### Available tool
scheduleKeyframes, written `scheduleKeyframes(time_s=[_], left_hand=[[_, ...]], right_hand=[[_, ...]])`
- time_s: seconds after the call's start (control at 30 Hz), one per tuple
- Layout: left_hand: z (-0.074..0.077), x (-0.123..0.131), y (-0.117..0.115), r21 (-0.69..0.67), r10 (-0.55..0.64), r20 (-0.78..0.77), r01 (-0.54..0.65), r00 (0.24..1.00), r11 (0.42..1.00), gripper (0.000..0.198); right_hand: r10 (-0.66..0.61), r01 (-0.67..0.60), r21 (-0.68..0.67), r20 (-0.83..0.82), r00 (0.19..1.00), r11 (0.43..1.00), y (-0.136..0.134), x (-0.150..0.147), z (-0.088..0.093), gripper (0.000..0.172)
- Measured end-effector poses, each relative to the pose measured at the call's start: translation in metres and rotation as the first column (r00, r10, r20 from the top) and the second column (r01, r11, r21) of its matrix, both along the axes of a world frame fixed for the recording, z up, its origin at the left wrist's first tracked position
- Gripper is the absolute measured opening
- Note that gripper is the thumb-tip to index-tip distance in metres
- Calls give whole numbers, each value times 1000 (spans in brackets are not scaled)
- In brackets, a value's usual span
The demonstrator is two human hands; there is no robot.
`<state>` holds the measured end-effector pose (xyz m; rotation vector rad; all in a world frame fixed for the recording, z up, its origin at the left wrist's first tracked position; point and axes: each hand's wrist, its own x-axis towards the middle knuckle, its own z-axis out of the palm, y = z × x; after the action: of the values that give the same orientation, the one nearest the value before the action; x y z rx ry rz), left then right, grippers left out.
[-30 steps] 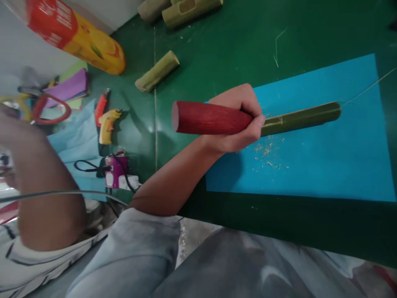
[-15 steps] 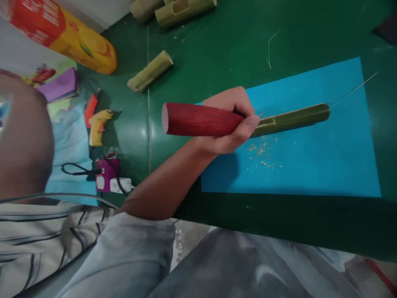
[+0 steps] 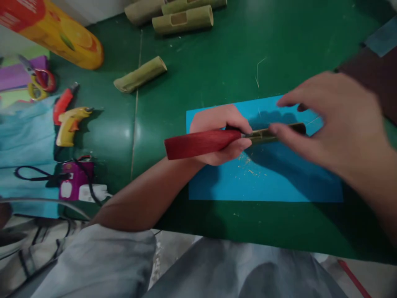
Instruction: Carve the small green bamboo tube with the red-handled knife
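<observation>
A split green bamboo piece (image 3: 263, 135) lies across a blue sheet (image 3: 304, 186) with wood shavings (image 3: 249, 166) beside it. My left hand (image 3: 220, 134) is closed round a tool with a thick red handle (image 3: 201, 144) and also covers the bamboo's left end. Only a little of the tool's metal shows at the fingertips. Over the bamboo's right part is my right hand (image 3: 333, 120), its thumb and fingers spread and slightly blurred. Whether the thumb touches the bamboo is unclear.
On the green table (image 3: 248, 225) are a short bamboo tube (image 3: 141, 74), notched bamboo pieces (image 3: 182, 20), an orange bottle (image 3: 66, 35), scissors (image 3: 39, 80), a yellow glue gun (image 3: 71, 124), a purple adapter (image 3: 76, 178) and a dark item (image 3: 372, 78) at the right.
My right hand has come into view from the right over the bamboo. The view has shifted, and the red handle now tilts the other way in my left hand.
</observation>
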<state>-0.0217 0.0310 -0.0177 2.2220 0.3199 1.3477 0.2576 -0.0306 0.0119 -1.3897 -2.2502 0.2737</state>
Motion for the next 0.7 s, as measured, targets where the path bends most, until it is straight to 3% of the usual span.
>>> scheduleKeyframes(time_s=[0.1, 0.2, 0.37, 0.7], left_hand=[[3, -3, -2, 41, -74, -26, 75, 997, 996, 23], [3, -6, -5, -4, -40, -127, 39, 991, 999, 16], [2, -7, -6, 1, -73, -176, 74, 982, 997, 16], [5, 2, -8, 37, -85, -186, 93, 979, 995, 8]], right_hand=[[74, -77, 43, 65, 995, 996, -3, -5, -8, 40], [148, -151, 38, 64, 987, 988, -3, -11, -18, 33], [144, -144, -34, -3, 990, 989, -3, -21, -31, 26], [164, -178, -68, -171, 971, 982, -4, -24, -32, 18]])
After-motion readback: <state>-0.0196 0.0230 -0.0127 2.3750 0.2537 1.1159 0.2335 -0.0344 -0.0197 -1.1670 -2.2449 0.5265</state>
